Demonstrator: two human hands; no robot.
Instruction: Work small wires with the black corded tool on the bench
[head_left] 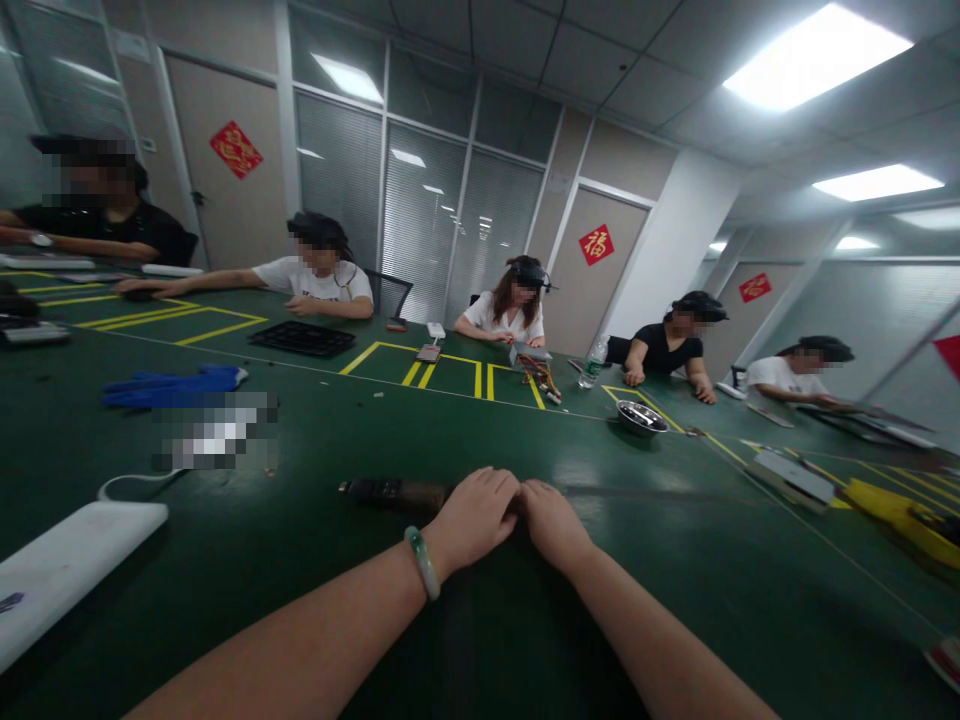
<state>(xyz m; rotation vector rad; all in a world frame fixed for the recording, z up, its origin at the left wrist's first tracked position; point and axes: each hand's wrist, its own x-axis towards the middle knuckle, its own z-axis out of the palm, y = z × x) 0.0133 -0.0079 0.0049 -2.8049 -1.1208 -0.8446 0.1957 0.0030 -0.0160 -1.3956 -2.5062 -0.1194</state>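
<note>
While both forearms reached forward over the green table [247, 560], the person's left hand [480, 515] and right hand [556, 522] lay side by side, touching each other, knuckles up. Both hands were curled narrow, with the fingers bent down toward the table top. Whether the fingers were really closed around something could not be told, because the backs of the hands hid them.

A dark tool [390, 492] lay flat on the table, and its right end went under the left hand. It seemed that the hand rested on this end to keep the tool from rolling. A thin dark line on the table ran on to the right of the right hand, perhaps a part of the same tool or its cord; this was not clear. A pale green bracelet [422, 562] sat on the left wrist.

To the left, near the edge of the view, a white flat device [75, 560] lay with a white cable [135, 483] leaving it, well apart from the hands. Further away lay blue gloves [172, 385], put aside and not worn. A metal bowl [641, 417] stood beyond the hands to the right, probably for small parts. Other people sat along the far side of the table, each with hands on own work inside yellow tape marks [225, 325].
</note>
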